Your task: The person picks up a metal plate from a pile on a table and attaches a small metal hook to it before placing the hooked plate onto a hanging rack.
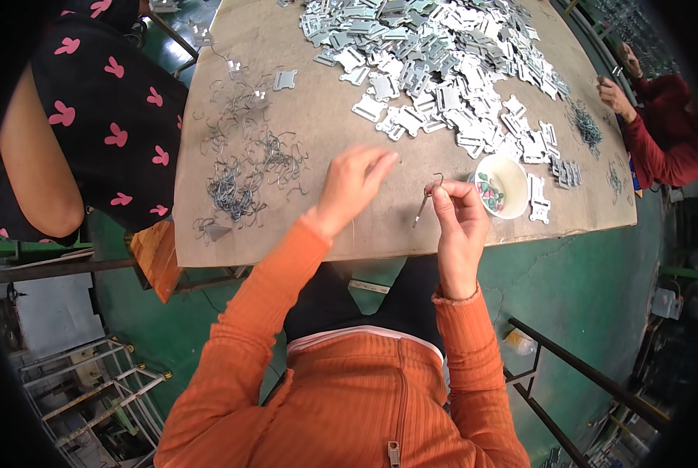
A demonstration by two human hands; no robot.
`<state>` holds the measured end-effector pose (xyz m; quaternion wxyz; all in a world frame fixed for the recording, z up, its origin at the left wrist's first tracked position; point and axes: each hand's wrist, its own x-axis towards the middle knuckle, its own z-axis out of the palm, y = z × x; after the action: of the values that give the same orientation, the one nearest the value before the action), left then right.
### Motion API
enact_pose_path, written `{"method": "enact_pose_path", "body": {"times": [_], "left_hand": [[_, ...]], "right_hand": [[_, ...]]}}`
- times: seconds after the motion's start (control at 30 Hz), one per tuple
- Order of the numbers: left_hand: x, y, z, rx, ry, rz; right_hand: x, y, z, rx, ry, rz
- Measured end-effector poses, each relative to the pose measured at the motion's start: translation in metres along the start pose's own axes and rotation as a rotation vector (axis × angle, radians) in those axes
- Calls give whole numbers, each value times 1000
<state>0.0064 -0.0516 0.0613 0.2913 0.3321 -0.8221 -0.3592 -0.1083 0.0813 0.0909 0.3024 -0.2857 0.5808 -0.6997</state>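
Note:
My right hand [462, 222] pinches a thin bent metal wire piece [422, 209] between thumb and fingers, its hooked end sticking up above the fingertips. Nothing shows in my left hand [354, 187], held over the table to the left with its fingers stretched toward the right; its thumb side is partly hidden. Beside my right hand stands a white cup [516, 212] with small green and pink pieces in it. A loose heap of bent wire hooks [236, 187] lies left of my left hand. Beyond both hands spreads a big pile of flat silvery metal plates [442, 58].
The brown-topped table [317, 101] ends just before my lap. Right of the cup are a single plate [538, 199], a small metal stack [566, 173] and more wires [587, 129]. A person in patterned black clothing [111, 117] is close at left; a red-sleeved person [665, 129] sits at right.

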Motion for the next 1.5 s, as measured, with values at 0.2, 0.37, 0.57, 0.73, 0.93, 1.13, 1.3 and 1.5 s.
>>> {"method": "enact_pose_path", "body": {"times": [0.2,0.37,0.57,0.73,0.93,1.13,1.3,1.5], "left_hand": [[62,-28,50,480,84,300],[81,-49,50,664,82,398],[62,-25,-49,194,98,-47],[10,-27,-88,-586,99,-450],[-34,18,-76,-830,242,-305],[-42,39,-84,-901,271,-296],[-47,41,-93,-905,238,-268],[-48,47,-104,-685,417,-47]], "right_hand": [[-3,7,-9,-48,31,-24],[-4,8,-10,-67,36,-30],[-2,8,-2,-54,8,-34],[-9,7,29,-136,-96,-84],[-21,4,62,-191,-177,-163],[-24,2,75,-273,-190,-296],[-25,1,80,-320,-195,-300],[-13,0,98,-481,-221,-524]]}}
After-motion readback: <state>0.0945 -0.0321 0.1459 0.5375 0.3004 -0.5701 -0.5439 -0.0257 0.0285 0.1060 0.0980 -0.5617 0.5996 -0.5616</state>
